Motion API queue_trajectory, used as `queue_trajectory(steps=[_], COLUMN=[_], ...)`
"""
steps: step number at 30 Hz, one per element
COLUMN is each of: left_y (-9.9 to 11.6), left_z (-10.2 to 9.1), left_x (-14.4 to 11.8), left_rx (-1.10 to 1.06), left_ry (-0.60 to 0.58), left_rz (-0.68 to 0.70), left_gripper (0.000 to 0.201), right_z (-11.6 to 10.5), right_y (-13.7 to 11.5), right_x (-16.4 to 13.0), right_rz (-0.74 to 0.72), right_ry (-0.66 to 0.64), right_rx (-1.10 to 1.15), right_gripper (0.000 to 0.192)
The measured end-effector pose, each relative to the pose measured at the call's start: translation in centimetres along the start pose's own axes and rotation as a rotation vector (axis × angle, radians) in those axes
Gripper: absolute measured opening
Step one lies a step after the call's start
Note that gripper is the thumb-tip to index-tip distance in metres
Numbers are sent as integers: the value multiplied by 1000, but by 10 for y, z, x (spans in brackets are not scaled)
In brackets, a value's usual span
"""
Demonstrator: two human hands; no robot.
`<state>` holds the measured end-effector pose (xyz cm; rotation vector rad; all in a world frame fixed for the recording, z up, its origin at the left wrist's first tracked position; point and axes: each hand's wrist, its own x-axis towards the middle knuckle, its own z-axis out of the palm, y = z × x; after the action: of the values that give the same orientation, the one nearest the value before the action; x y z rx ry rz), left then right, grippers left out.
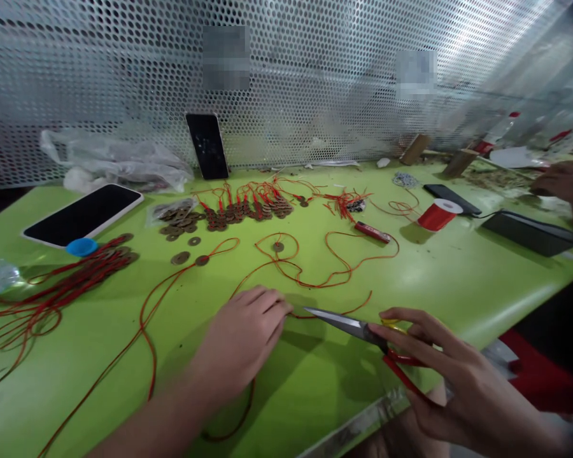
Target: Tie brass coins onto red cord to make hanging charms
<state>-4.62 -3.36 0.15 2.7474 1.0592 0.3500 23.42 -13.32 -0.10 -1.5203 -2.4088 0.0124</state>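
Scissors [363, 331] (no readable lettering) gripped in right hand [453, 381]; left hand [243, 337] presses open-palmed on red cord [315, 280].

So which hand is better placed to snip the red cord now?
Right hand, probably: it grips the scissors by the red handles, blade tips pointing at the red cord beside the left hand, which lies flat on the green table pinning that cord.

I am wearing nothing on my left hand [241, 337] or my right hand [451, 381]: no gloves, rings or watch are showing. Both of my forearms are showing bare as far as the picture's edge, with no sleeve reaching them. My fingernails are looking short and unpainted.
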Motion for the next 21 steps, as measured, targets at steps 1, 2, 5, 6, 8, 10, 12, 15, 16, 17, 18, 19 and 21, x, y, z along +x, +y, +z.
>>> queue_trajectory(steps=[1, 2, 5, 6, 8, 10, 12, 15, 16, 17, 18, 19, 21], left_y=[0, 0, 1, 1, 1, 1, 1, 1, 2, 2, 2, 2, 2], left_z=[0, 0, -1, -1, -1, -1, -2, -2, -1, -1, -1, 0, 1], left_x=[0, 0, 1, 1, 1, 1, 0, 1, 1, 1, 2, 2, 2], left_rx=[4, 8, 13, 13, 14, 22, 27, 27, 27, 29, 34, 39, 50], left_ry=[1, 4, 21, 24, 34, 37, 31, 21, 22, 26, 37, 46, 72], left_rz=[4, 9, 8, 6, 10, 16, 21, 15, 10, 9, 12, 16, 25], left_gripper=[22, 22, 22, 22, 22, 23, 23, 22, 22, 23, 23, 23, 23], right_z=[0, 0, 1, 1, 1, 1, 0, -3, -4, -4, -4, -3, 0], right_y=[0, 1, 2, 3, 3, 3, 3, 1, 0, -1, -2, -3, -5], right_x=[0, 1, 5, 6, 8, 9, 9, 9, 9, 9, 9, 8, 6], right_rz=[3, 6, -4, -13, -36, -59, -80, -125, -142, -156, -164, -169, -168], right_ry=[-6, -20, -78, -94, -123, -137, -132, -94, -80, -68, -55, -46, -34], right_rx=[2, 2, 7, 13, 21, 7, -41, -137, -160, -177, -191, -203, -215], right_gripper=[67, 67, 66, 66, 67, 69, 69, 68, 67, 67, 67, 66, 64])
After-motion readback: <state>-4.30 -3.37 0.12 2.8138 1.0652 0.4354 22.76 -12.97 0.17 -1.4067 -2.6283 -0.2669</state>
